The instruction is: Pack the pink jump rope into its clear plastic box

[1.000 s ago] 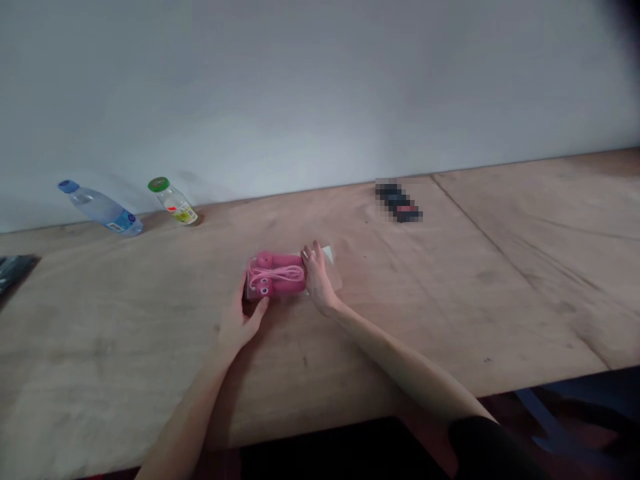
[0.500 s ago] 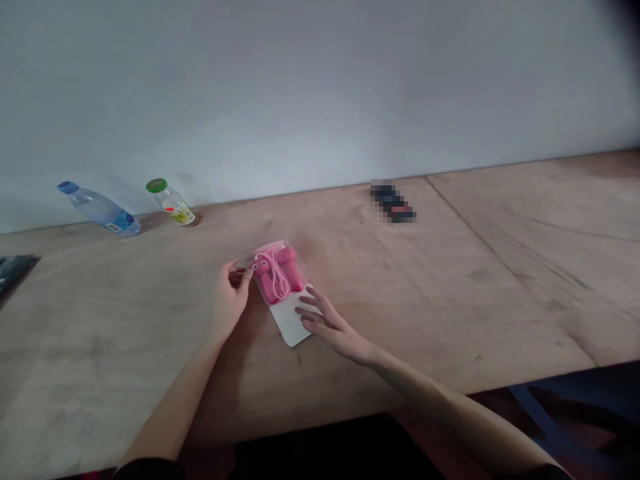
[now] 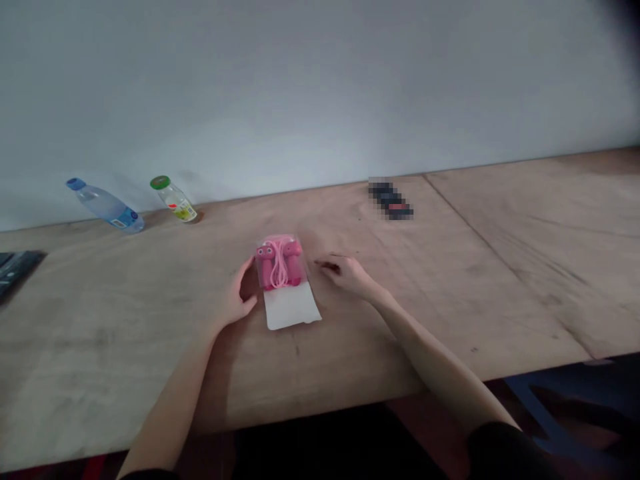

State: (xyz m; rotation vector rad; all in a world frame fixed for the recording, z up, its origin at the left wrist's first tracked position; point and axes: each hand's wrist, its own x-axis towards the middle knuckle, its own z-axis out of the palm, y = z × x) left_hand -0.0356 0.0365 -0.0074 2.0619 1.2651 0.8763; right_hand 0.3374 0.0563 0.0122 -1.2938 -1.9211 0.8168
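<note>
A pink skipping rope (image 3: 280, 265) with two animal-faced handles and a coiled cord lies under clear plastic on a white card backing (image 3: 291, 308). The pack rests on the wooden table. My left hand (image 3: 239, 293) is at its left side, thumb and fingers apart, fingertips at or against the plastic edge; contact is hard to tell. Just right of the pack, my right hand (image 3: 347, 275) hovers low over the table. Its fingers are curled in toward the thumb, away from the card, and nothing shows in them.
At the back left stand a clear water bottle (image 3: 107, 208) with a blue cap and a glass bottle (image 3: 175, 201) with a green lid. A dark pixelated item (image 3: 390, 200) lies near the wall. A black packet (image 3: 19, 270) is at the left edge of the table (image 3: 475, 280).
The pack has turned from a slant to nearly straight. My right hand has left the card and moved up and right of it. My left hand has opened beside the pack.
</note>
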